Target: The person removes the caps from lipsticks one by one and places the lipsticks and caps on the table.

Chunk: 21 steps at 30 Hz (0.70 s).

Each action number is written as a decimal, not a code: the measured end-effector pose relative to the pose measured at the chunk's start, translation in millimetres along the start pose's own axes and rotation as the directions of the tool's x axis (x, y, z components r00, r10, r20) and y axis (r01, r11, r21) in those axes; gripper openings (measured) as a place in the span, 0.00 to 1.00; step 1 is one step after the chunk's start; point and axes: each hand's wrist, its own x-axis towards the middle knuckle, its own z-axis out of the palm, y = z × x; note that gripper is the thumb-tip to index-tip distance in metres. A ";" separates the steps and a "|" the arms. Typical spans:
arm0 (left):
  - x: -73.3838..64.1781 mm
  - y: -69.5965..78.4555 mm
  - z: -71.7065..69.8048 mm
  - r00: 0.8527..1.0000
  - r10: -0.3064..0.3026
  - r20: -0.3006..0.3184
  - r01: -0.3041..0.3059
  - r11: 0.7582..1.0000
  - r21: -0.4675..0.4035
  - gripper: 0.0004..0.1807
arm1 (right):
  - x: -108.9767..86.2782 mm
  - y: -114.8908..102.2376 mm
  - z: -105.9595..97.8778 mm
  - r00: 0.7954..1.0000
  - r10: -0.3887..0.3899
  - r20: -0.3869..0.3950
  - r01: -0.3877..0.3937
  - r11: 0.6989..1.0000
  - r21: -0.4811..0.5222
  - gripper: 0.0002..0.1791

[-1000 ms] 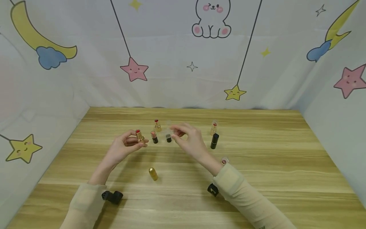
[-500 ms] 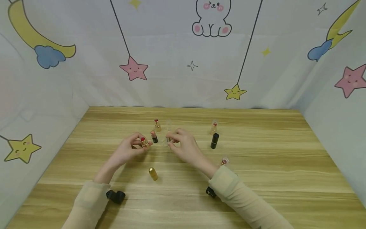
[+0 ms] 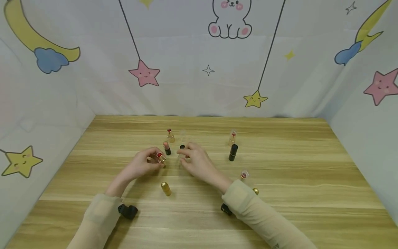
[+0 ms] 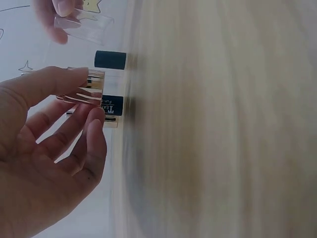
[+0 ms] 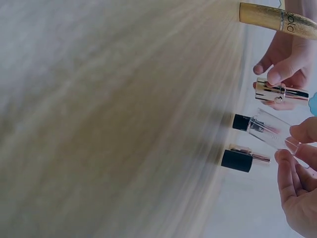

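My left hand grips a gold lipstick with its red tip raised, close above the table. Between the thumb and fingers of my right hand is a clear cap, pinched at one end and tilted. The two hands face each other with a small gap between them. Just beyond stand a pink lipstick with a black base, a red lipstick in a gold tube, and a short black cylinder. In the left wrist view the cap stays apart from the held lipstick.
A gold tube stands nearer the front. To the right are a clear-capped lipstick, a black tube, another red lipstick and a gold rounded top beside the right sleeve. A patterned white curtain backs the table.
My left hand has moved right and toward the front with the gold lipstick. My right hand has drawn slightly left and nearer with the clear cap, uncovering the gold rounded top by the sleeve.
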 end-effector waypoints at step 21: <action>5.8 -0.2 2.7 0.998 0.002 0.063 -0.006 0.998 0.055 0.10 | 4.1 0.7 9.6 0.997 -0.019 0.076 0.028 0.993 -0.111 0.11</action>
